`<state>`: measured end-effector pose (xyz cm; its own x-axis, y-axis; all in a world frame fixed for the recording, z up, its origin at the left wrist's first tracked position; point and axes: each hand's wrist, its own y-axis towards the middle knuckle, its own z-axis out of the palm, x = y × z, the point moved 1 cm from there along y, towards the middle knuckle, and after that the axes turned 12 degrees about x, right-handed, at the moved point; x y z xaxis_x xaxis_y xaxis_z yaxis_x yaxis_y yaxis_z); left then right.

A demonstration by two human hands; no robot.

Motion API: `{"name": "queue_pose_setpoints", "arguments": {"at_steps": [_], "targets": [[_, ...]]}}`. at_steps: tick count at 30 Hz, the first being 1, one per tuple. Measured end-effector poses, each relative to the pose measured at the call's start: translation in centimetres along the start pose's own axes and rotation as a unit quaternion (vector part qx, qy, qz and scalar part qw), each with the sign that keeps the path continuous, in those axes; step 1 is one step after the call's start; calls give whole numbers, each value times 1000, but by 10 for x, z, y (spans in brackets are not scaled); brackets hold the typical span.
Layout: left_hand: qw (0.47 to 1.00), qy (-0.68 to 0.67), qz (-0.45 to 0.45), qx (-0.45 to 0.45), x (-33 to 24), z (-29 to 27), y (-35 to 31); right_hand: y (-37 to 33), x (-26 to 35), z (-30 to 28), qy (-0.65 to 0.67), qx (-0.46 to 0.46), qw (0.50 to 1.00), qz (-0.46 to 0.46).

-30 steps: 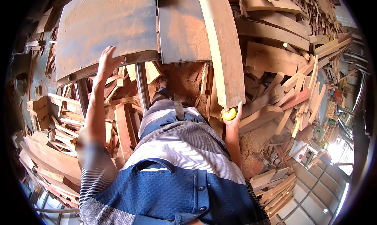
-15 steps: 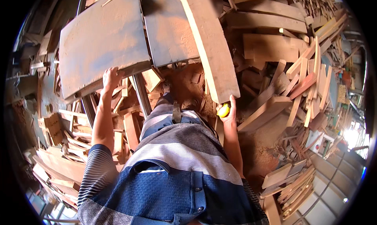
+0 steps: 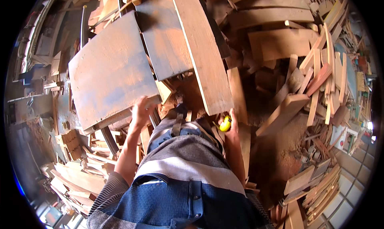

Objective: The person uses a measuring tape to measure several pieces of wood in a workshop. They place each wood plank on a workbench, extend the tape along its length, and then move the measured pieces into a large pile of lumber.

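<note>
My left hand (image 3: 141, 110) grips the near edge of a wide dusty grey board (image 3: 110, 73) that lies on a metal frame. A second dusty board (image 3: 166, 33) lies beside it. My right hand (image 3: 229, 123) is closed around a small yellow tape measure (image 3: 225, 124) right under the near end of a long pale plank (image 3: 202, 49) that runs away from me. My striped shirt and blue clothing fill the lower middle of the view.
Heaps of wood offcuts and planks (image 3: 312, 69) lie all around, thickest on the right. Reddish sawdust (image 3: 280, 149) covers the floor to my right. A stack of boards (image 3: 316, 189) sits at lower right, more scraps (image 3: 76, 177) at lower left.
My left hand slid down from the top of the grey board to its near edge. My right hand with the tape measure stayed by the plank's end. My view shifted, boards appear closer.
</note>
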<state>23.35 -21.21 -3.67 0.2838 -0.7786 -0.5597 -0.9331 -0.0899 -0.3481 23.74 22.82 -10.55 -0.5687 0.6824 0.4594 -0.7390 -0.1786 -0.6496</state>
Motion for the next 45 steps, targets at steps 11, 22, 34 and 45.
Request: {"name": "queue_pose_setpoints", "arguments": {"at_steps": [11, 22, 34, 45], "targets": [[925, -219, -2, 311, -184, 90, 41, -24, 49, 51, -108, 115, 987, 33], [917, -293, 23, 270, -177, 119, 52, 16, 44, 5, -232, 93, 967, 48], [838, -444, 100, 302, -207, 138, 66, -28, 104, 85, -635, -68, 740, -212], [845, -420, 67, 323, -184, 143, 58, -25, 58, 77, -748, -141, 593, -261]]}}
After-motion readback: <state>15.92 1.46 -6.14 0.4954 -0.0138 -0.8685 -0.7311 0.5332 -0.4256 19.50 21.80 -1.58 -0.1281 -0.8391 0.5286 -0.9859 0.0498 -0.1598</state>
